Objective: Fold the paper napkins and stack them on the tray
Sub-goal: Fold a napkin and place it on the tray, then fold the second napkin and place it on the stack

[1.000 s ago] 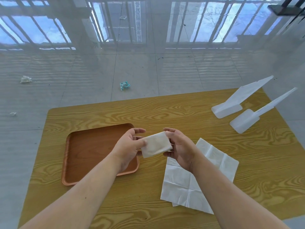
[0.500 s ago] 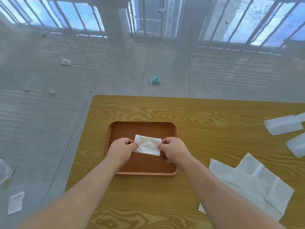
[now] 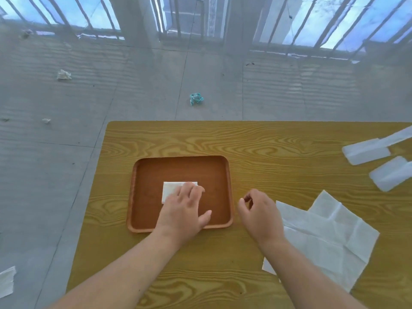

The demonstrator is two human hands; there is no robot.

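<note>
text: none readable | labels: none | brands: none | numbers: none (napkins and tray plain)

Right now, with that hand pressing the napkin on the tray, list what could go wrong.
1. The folded napkin may spring open or lift when the left hand comes off it.
2. The right hand hangs beside the unfolded napkins; pulling one could drag the overlapping sheets along.

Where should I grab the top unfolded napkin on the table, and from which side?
Judging by its pose, take the top unfolded napkin at its far corner, which juts past the sheets beneath. Come from the left, where the empty right hand hovers, and pinch only that one layer.
</note>
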